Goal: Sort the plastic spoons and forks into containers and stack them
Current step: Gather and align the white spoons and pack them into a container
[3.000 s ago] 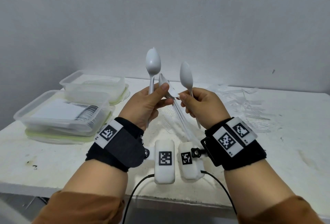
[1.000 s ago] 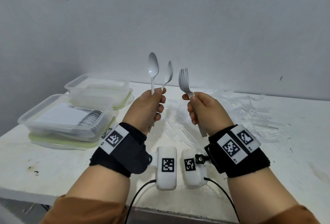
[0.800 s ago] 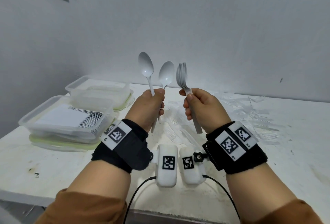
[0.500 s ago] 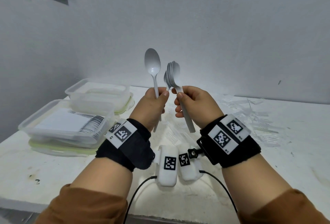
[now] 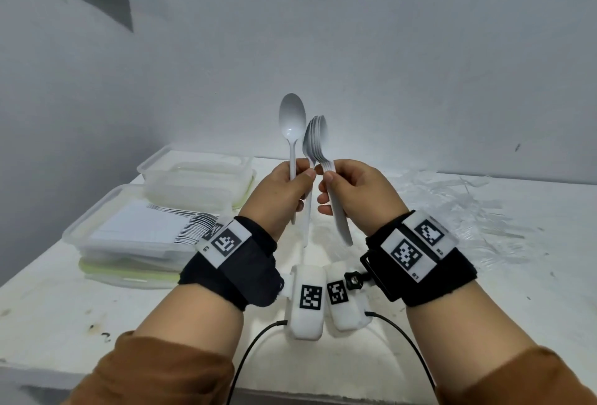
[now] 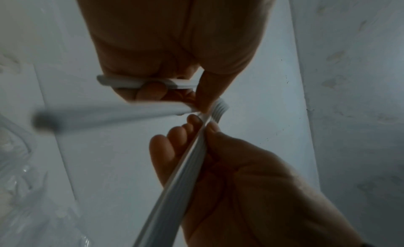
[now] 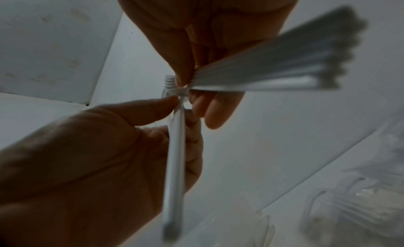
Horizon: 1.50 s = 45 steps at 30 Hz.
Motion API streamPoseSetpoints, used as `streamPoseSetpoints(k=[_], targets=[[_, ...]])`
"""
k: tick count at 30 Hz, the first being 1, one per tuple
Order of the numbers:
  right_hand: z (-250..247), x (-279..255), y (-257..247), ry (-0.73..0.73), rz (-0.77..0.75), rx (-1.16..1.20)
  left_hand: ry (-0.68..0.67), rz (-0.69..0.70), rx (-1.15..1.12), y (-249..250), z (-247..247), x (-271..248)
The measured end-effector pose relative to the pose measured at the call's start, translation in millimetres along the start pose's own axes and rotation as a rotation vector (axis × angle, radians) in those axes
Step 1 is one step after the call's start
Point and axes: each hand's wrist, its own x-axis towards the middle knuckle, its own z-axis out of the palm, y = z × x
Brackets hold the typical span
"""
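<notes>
1. Grey plaster wall [image 5: 387, 49] behind; white, scuffed table [image 5: 484, 291] below, both hands raised above it.
2. Left hand [image 5: 281, 197]: fingers curled round two handles. One spoon [image 5: 292, 120] stands upright, bowl facing the camera; a second spoon [image 5: 307, 210] sits just beside it, its bowl hidden behind the bundle.
3. Right hand [image 5: 355, 197]: thumb and fingers pinch a nested bundle of forks [image 5: 318, 139] by the necks, handles angled down towards the wrist. The right wrist view shows the handles [image 7: 273, 69] fanned and blurred.
4. Near container [image 5: 135, 236], left on the table: holds a row of stacked cutlery; kind not clear. Far container [image 5: 193, 175] behind it, touching: contents not clear.
5. Clear wrappers [image 5: 468, 210], scattered on the right of the table.
6. Step in hand, as judged: squaring each kind before depositing. Advice: keep the two groups apart at the heads, where they now nearly touch; tighten the pinch so the fanned handles close up; lay each group flat, heads aligned with the existing row, in its matching container.
</notes>
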Motion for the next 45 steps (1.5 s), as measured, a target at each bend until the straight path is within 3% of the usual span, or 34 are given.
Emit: streamPoseSetpoints(k=[4, 10, 16, 22, 32, 45], targets=[[13, 3, -1, 0.016, -0.061, -0.217, -0.025, 0.017, 0.006, 3, -12, -2], [28, 1, -5, 0.006, 0.001, -0.061, -0.042, -0.009, -0.037, 9, -29, -6], [30, 6, 5, 0.098, -0.075, -0.189, -0.048, -0.010, -0.034, 10, -38, -8], [21, 5, 13, 0.186, -0.075, -0.131, 0.015, 0.033, -0.019, 4, -33, -6], [-1, 26, -9, 0.077, -0.156, -0.055, -0.009, 0.110, -0.009, 26, -14, 17], [-19, 51, -23, -0.020, -0.182, -0.226, 0.077, 0.154, 0.218, 44, 9, 38]])
